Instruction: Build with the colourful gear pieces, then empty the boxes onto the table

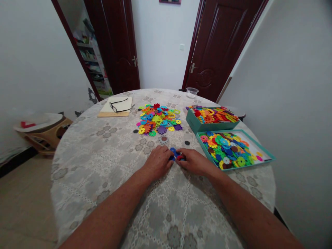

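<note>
My left hand (159, 160) and my right hand (195, 161) rest knuckles-up on the round table (103, 155), fingertips meeting. Both pinch small plastic discs between them: a blue piece (175, 152) shows at the left fingertips and a red piece (179, 157) at the right. Beyond the hands lies a loose pile of coloured gear-shaped discs (158, 119). To the right stand a teal box (199, 125) full of discs and its teal lid (264, 152), holding more discs.
A notebook (109, 110) with black glasses (119, 105) on it lies at the far left. A clear plastic cup (192, 92) stands at the far edge. Stray single discs (187, 142) dot the lace cloth. Two dark doors stand behind; a low stool (43, 129) sits on the left.
</note>
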Demonstrator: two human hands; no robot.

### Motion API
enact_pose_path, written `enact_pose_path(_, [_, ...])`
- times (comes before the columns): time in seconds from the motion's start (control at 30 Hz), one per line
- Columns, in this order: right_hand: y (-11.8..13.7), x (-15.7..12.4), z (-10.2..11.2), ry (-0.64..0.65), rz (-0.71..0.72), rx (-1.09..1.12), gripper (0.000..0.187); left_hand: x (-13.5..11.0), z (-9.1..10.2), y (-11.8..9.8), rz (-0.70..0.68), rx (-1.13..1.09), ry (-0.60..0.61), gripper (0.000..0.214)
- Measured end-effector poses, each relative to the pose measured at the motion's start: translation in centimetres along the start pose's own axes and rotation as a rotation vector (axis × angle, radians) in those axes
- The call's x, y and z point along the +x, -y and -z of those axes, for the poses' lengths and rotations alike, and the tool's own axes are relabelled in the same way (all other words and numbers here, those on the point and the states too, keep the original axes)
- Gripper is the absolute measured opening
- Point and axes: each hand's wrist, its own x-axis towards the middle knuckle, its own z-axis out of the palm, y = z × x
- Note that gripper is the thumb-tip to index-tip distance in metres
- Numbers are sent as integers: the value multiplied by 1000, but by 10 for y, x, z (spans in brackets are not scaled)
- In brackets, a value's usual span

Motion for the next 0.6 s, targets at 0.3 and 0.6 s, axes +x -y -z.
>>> enact_pose_path(0.3, [-9,8,1,48,-85,-37,23,0,-7,4,10,-22,-27,17])
enact_pose_path(0.6, [-3,1,-3,39,18,15,15,2,-6,3,59,-74,-10,24])
